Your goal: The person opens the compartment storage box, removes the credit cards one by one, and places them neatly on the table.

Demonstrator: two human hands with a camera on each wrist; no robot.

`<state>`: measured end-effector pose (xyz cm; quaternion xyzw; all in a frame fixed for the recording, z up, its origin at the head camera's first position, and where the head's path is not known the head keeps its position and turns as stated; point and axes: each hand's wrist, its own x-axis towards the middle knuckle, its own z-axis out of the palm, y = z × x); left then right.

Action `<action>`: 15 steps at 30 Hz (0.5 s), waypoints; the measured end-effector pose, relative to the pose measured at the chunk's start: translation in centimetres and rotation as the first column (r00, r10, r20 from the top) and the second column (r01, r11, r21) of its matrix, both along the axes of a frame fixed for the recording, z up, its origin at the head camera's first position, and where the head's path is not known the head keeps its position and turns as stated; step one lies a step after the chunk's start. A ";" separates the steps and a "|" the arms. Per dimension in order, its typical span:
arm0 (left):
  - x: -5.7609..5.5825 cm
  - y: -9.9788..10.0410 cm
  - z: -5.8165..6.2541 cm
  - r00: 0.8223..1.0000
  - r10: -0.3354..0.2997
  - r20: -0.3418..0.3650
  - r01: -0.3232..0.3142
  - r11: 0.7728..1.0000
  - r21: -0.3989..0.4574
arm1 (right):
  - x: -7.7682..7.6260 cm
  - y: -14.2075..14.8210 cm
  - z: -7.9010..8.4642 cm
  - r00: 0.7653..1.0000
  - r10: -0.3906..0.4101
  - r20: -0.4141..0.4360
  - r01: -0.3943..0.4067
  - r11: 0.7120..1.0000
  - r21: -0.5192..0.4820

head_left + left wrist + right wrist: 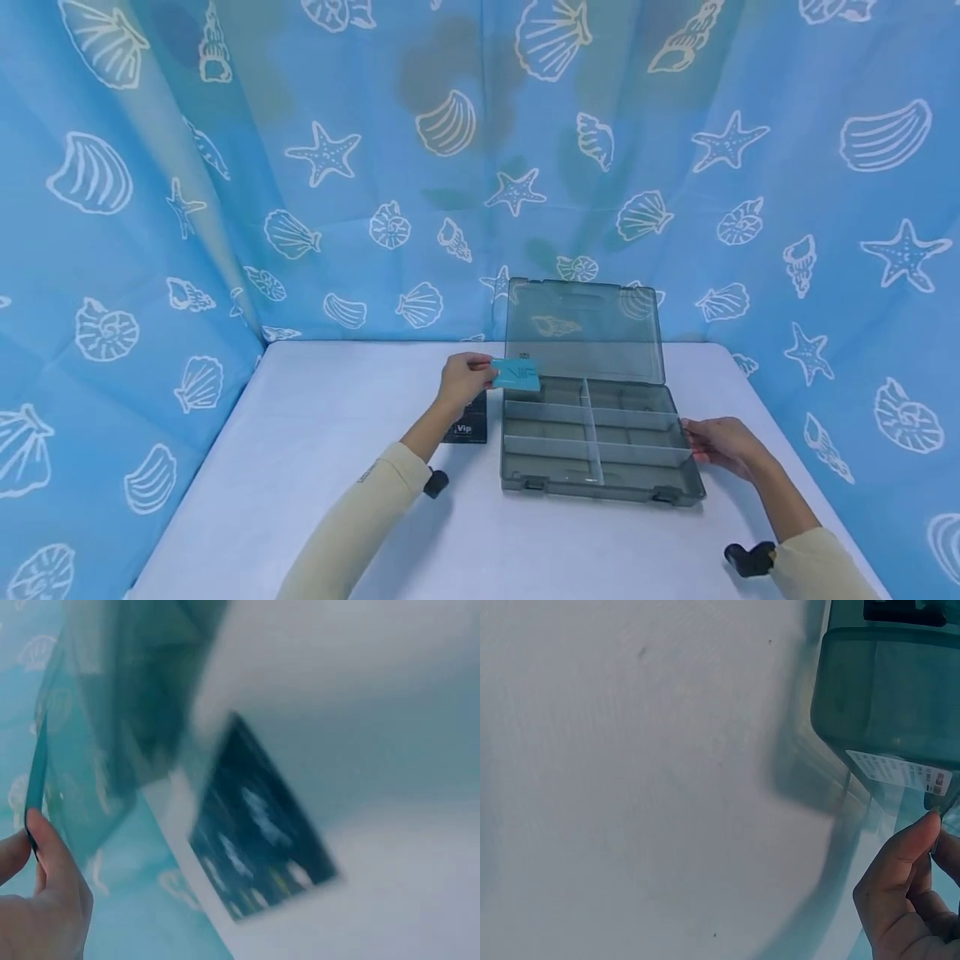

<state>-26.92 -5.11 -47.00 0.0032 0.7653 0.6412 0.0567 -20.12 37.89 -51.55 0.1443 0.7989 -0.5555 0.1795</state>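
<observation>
In the head view my left hand [462, 382] pinches a teal card [516, 374] between thumb and fingers, above the back left compartment of a grey see-through compartment box [551, 482]. The left wrist view shows the card [36, 776] nearly edge-on. Its lid [585, 325] stands raised at the back, and pale dividers [551, 446] split the inside into several compartments. At the box's right side, my right hand [723, 442] grips the edge with thumb and fingers; a printed label [900, 772] shows near them in the right wrist view.
Dark cards [468, 429] with "Vip" lettering lie on the white table [337, 433], left of the box and partly under my left hand. A blue shell-patterned curtain [375, 208] hangs behind and along both sides of the table.
</observation>
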 end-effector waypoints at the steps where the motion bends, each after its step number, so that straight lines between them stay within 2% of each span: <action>1: 0.4 -0.8 -0.2 1.000 0.004 0.011 -0.004 1.000 -0.010 | 0.1 0.1 0.0 1.000 0.003 0.001 -0.003 1.000 -0.006; 5: 2.5 -3.7 -1.3 0.999 0.011 0.039 -0.010 1.000 -0.022 | 0.4 0.3 0.0 1.000 0.009 0.007 -0.008 1.000 -0.027; 10: 5.0 -6.2 -2.8 0.998 0.040 0.053 -0.037 0.998 -0.048 | 0.6 0.4 0.1 1.000 -0.005 0.006 0.005 0.999 -0.042; 15: 6.6 -7.7 -4.5 0.993 0.079 0.092 -0.069 0.992 -0.103 | 0.1 0.2 0.2 1.000 0.012 0.004 -0.012 0.999 -0.047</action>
